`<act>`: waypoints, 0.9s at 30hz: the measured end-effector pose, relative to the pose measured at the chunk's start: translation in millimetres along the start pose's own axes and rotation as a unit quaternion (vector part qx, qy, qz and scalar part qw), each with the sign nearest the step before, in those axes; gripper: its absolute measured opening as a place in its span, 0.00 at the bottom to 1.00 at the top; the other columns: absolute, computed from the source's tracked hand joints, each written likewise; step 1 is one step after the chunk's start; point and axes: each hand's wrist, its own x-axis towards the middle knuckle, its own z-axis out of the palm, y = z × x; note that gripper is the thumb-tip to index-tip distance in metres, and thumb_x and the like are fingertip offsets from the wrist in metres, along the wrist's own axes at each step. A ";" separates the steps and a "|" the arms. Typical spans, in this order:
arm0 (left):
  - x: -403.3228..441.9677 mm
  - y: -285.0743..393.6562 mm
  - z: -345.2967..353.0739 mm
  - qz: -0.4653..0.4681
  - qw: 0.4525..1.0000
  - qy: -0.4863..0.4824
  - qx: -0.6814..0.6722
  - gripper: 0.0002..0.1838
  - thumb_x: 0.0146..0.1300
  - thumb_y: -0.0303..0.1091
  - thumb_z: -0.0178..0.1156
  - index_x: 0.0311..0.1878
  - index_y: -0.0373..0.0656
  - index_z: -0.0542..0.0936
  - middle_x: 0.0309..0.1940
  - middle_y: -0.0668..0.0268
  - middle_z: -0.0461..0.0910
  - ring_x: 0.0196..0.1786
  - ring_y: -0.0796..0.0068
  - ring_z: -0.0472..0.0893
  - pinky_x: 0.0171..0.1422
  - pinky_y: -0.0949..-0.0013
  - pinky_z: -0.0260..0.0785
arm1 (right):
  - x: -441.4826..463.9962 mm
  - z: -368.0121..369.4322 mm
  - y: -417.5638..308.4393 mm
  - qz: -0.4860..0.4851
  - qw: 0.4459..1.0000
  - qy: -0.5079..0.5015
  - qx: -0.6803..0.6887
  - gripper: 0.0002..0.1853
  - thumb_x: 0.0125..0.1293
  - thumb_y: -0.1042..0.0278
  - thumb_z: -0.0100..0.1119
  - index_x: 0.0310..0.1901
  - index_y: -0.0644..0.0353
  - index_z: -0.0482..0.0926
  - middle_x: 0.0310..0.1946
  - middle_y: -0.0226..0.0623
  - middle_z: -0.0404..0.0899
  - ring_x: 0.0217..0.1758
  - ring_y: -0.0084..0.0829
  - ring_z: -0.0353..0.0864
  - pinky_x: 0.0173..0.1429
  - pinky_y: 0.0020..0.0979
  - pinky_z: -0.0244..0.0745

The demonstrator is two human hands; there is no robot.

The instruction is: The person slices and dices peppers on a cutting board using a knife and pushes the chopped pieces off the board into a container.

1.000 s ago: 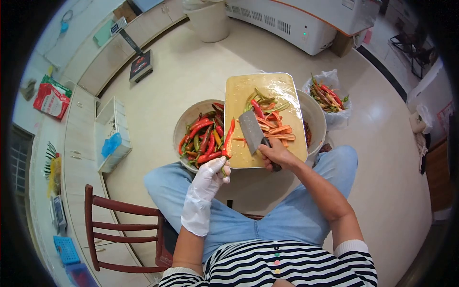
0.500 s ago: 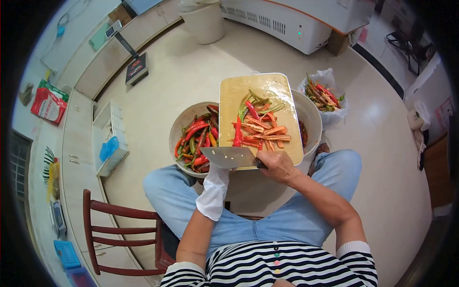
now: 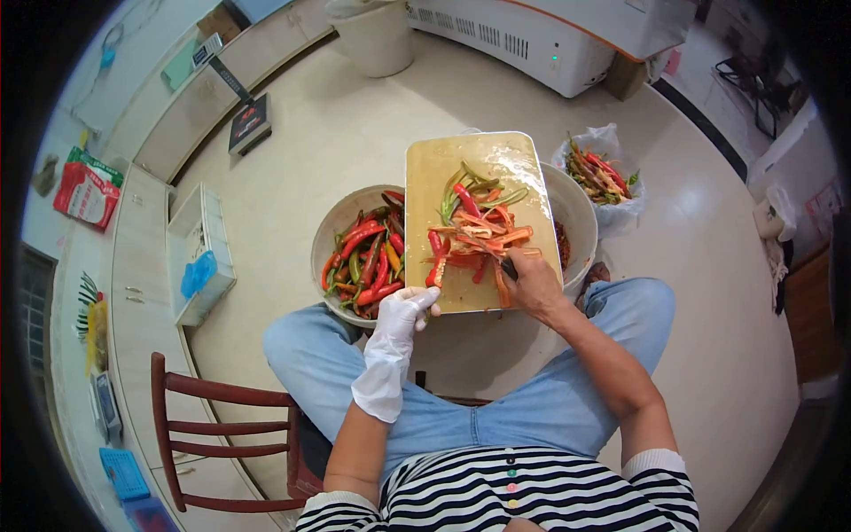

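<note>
My left hand (image 3: pixel 403 312), in a white glove, pinches the lower end of a split red chili pepper (image 3: pixel 435 272) at the near left edge of the cutting board (image 3: pixel 425 164). In my bare right hand (image 3: pixel 537 285) is the dark handle of a cleaver (image 3: pixel 509 267). Its blade is seen nearly edge-on among the cut red chili strips (image 3: pixel 496 238), so most of it is hard to make out. Beyond the strips lie several green chili pieces (image 3: pixel 479 182) and a short red piece (image 3: pixel 466 199).
Under the board's left side stands a bucket of whole chilies (image 3: pixel 368 257); another bucket (image 3: pixel 581 217) is at its right. A plastic bag of chilies (image 3: pixel 603 173) sits on the floor beyond. A wooden chair (image 3: pixel 226 434) is at my left, a floor scale (image 3: pixel 251 124) farther off.
The cleaver has moved from the board's near edge up and right into the cut strips, turning edge-on. My left hand now shows a split chili between its fingers.
</note>
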 end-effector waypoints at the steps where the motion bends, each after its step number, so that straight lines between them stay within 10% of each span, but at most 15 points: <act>1: 1.5 0.1 -1.1 0.008 1.000 0.006 0.016 0.09 0.58 0.34 0.61 0.28 0.40 0.76 0.20 0.69 0.76 0.16 0.86 0.64 0.20 0.82 0.53 | 0.9 -1.7 -4.1 -0.012 1.000 0.012 0.018 0.10 0.55 0.69 0.58 0.34 0.60 0.68 0.20 0.50 0.75 0.27 0.53 0.77 0.32 0.48 0.72; 8: 22.6 -15.0 7.4 -0.009 0.994 0.047 0.100 0.09 0.56 0.34 0.64 0.36 0.39 0.79 0.19 0.69 0.76 0.18 0.87 0.67 0.22 0.82 0.55 | -12.1 -6.6 -36.0 -0.187 0.981 0.004 0.049 0.11 0.49 0.74 0.61 0.32 0.60 0.69 0.20 0.44 0.73 0.26 0.44 0.77 0.29 0.40 0.71; 11: 12.8 -32.1 26.6 0.151 0.927 0.193 -0.285 0.09 0.58 0.30 0.60 0.37 0.34 0.76 0.21 0.65 0.77 0.16 0.82 0.65 0.19 0.79 0.54 | -13.9 -13.1 -40.7 -0.238 0.971 0.000 0.015 0.13 0.47 0.72 0.61 0.31 0.58 0.66 0.19 0.38 0.74 0.24 0.40 0.78 0.25 0.40 0.71; 18: 3.5 -6.5 27.8 0.074 0.914 0.207 -0.341 0.10 0.58 0.30 0.60 0.39 0.33 0.76 0.21 0.65 0.77 0.15 0.82 0.65 0.18 0.79 0.53 | -16.1 -3.9 -31.5 -0.198 0.980 -0.003 0.005 0.10 0.49 0.72 0.58 0.32 0.58 0.67 0.20 0.41 0.75 0.26 0.42 0.79 0.26 0.42 0.72; 20: 23.6 -6.9 6.8 0.059 0.996 0.043 0.048 0.08 0.54 0.32 0.64 0.33 0.40 0.79 0.18 0.68 0.76 0.13 0.85 0.66 0.17 0.81 0.54 | -11.8 2.6 -13.9 -0.142 0.990 -0.016 -0.021 0.09 0.51 0.71 0.58 0.32 0.59 0.67 0.20 0.43 0.75 0.27 0.44 0.79 0.28 0.43 0.72; 27: 16.0 7.7 3.7 0.016 0.999 0.025 0.045 0.08 0.53 0.34 0.65 0.29 0.40 0.77 0.18 0.69 0.76 0.13 0.87 0.63 0.17 0.81 0.50 | -4.4 -12.6 -14.5 0.022 0.994 -0.001 0.111 0.09 0.56 0.68 0.57 0.30 0.66 0.70 0.19 0.51 0.74 0.26 0.49 0.78 0.31 0.43 0.70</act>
